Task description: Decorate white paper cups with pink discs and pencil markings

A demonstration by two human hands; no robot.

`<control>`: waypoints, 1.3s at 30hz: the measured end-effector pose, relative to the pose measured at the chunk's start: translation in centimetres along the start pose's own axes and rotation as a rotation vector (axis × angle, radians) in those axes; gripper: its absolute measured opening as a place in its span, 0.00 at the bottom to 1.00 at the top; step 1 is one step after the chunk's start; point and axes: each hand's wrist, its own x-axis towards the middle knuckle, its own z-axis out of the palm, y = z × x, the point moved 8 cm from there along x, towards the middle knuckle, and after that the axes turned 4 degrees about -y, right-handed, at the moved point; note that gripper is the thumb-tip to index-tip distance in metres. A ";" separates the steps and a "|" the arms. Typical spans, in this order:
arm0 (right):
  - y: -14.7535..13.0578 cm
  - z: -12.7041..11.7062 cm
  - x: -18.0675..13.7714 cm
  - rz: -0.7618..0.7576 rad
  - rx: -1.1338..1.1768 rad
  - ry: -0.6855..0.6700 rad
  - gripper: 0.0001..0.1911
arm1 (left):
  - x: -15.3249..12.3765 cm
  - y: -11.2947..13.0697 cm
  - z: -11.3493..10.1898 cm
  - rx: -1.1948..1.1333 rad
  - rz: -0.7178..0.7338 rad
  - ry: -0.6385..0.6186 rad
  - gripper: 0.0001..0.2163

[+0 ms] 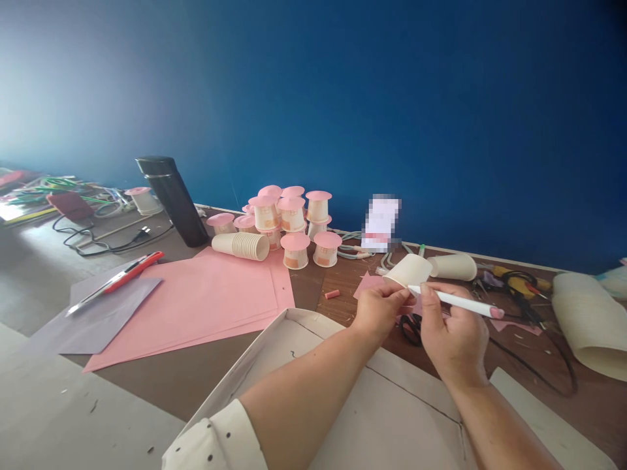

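Observation:
My left hand is closed around the near rim of a white paper cup, which lies tilted on its side. A white pen with a pink end is gripped in my right hand, and its tip points at the cup's rim by my left fingers. Whether the tip touches the cup I cannot tell. Under my hands, black scissor handles show in part. Beyond my left hand stand several paper cups with pink disc tops, some stacked, with small orange-brown door and window shapes on them.
Pink paper sheets, a red utility knife and a black bottle are on the left. A nested row of cups lies near the back. At right are another lying cup, black cables and more cups.

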 end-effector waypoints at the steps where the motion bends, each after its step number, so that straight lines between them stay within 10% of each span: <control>1: 0.0 0.0 0.0 -0.002 0.003 -0.003 0.16 | 0.0 -0.1 0.1 0.007 -0.004 -0.009 0.05; 39: -0.5 -0.7 0.1 -0.002 0.059 0.057 0.12 | 0.6 -0.7 -0.1 -0.133 0.017 -0.073 0.19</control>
